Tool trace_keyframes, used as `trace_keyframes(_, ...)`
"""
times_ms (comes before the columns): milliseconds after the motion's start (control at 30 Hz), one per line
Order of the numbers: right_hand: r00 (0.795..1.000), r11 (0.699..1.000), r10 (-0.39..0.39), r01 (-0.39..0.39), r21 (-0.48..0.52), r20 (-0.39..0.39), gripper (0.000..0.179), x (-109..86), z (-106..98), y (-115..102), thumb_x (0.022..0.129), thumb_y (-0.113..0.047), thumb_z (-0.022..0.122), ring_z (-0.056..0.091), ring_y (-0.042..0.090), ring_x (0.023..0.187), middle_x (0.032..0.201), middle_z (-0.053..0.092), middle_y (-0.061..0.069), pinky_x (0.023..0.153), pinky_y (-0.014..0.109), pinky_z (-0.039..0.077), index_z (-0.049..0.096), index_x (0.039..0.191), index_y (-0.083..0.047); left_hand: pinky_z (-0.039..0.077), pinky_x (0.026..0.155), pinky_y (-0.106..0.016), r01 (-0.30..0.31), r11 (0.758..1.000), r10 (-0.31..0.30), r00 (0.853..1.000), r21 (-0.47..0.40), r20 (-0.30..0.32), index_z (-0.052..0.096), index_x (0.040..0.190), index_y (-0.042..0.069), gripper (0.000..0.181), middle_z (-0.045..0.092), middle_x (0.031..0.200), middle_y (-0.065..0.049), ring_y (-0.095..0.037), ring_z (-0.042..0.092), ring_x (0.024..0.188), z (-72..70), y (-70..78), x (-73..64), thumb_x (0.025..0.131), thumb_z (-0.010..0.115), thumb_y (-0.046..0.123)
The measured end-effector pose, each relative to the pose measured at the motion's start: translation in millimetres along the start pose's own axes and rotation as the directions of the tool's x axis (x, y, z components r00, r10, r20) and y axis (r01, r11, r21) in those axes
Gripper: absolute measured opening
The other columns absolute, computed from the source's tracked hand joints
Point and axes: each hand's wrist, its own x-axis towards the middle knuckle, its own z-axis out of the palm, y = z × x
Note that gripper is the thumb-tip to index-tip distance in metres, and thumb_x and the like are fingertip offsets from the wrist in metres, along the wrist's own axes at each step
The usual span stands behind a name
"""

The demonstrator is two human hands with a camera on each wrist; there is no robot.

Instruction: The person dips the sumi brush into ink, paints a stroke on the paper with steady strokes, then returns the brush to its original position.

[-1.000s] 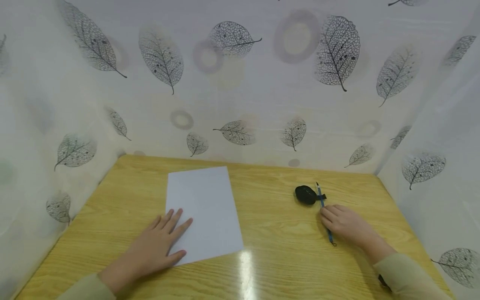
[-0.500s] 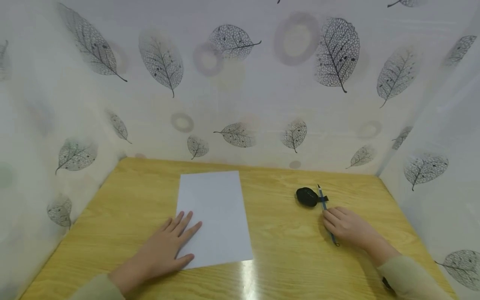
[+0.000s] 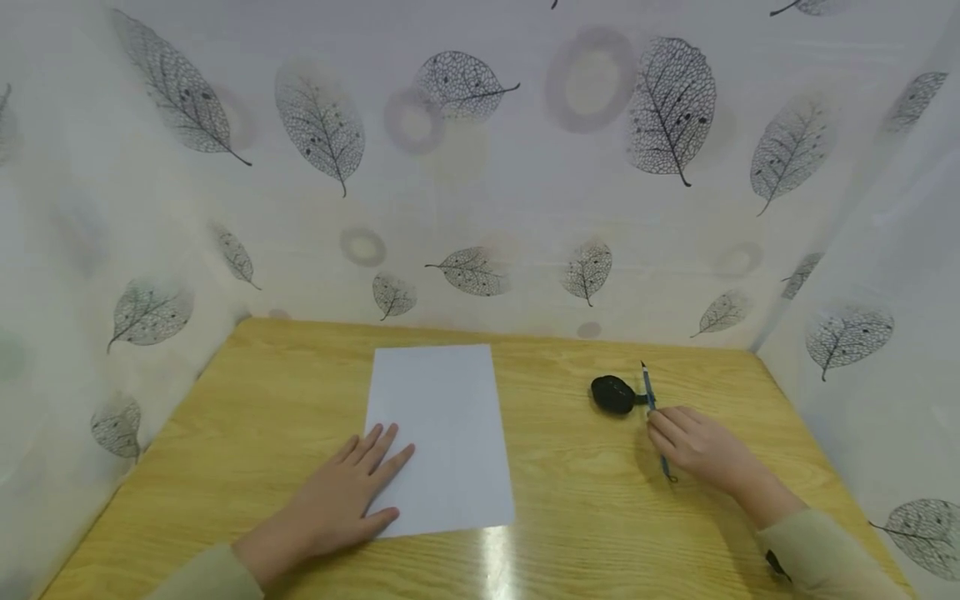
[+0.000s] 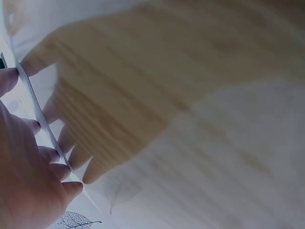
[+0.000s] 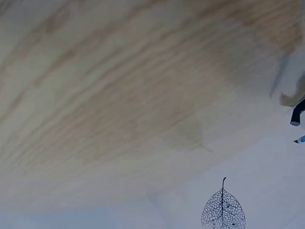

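Observation:
In the head view my left hand [image 3: 341, 500] lies with spread fingers over the left edge of a white sheet of paper [image 3: 450, 425]. The left wrist view shows these fingertips along the edge of the paper [image 4: 34, 102]. My right hand [image 3: 697, 446] pinches the shaft of a blue writing brush [image 3: 649, 387], its dark tip pointing to the back of the table. Part of the shaft is hidden under the fingers; a small loop shows at its end. In the right wrist view only the brush tip [image 5: 299, 140] appears, at the right edge.
A black rounded, stone-like object [image 3: 612, 394] sits left of the brush, with a small dark bar [image 3: 641, 399] at its side. The wood-grain table [image 3: 570, 517] meets a leaf-patterned covering [image 3: 517, 192] at the back and sides.
The paper and my left hand have moved right across the table. The brush has shifted slightly in my right hand, its tip now a little farther back and right.

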Motion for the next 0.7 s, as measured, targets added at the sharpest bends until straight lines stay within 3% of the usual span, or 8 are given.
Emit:
trace_keyframes(233,0.999,1.0,0.02,-0.02,-0.006,-0.042,0.044,5.2,-4.1,4.4,0.111,0.011,0.031,0.071,0.026,0.08,0.097,0.074,0.017,0.069,0.034,0.064,0.072,0.097,0.002,0.033,0.128,-0.063,-0.017,1.0,0.017,1.0,0.003,0.008,0.038,0.166,0.017,0.075,0.028,0.174,-0.022,-0.043,0.03,0.16,2.0,3.1,7.3,0.105,0.052,0.059)
trace_keyframes(467,0.999,0.999,0.034,-0.034,-0.001,-0.019,0.042,10.0,-13.2,10.4,0.112,0.009,0.032,0.072,0.027,0.082,0.099,0.075,0.017,0.07,0.035,0.064,0.073,0.102,0.003,0.03,0.13,-0.06,-0.027,1.0,0.027,0.999,0.002,0.043,0.035,0.167,0.016,0.076,0.026,0.174,-0.023,-0.042,0.028,0.162,1.7,5.6,16.3,0.106,0.049,0.059)
trace_keyframes(700,0.99,0.996,0.071,-0.063,0.07,-0.118,0.042,23.4,-17.5,12.6,0.112,0.009,0.033,0.072,0.032,0.077,0.094,0.075,0.021,0.062,0.039,0.063,0.074,0.1,0.006,0.029,0.131,-0.057,-0.026,0.999,0.028,0.997,-0.027,0.078,0.032,0.168,0.015,0.078,0.02,0.175,-0.025,-0.043,0.024,0.163,1.6,8.1,22.6,0.106,0.05,0.057)
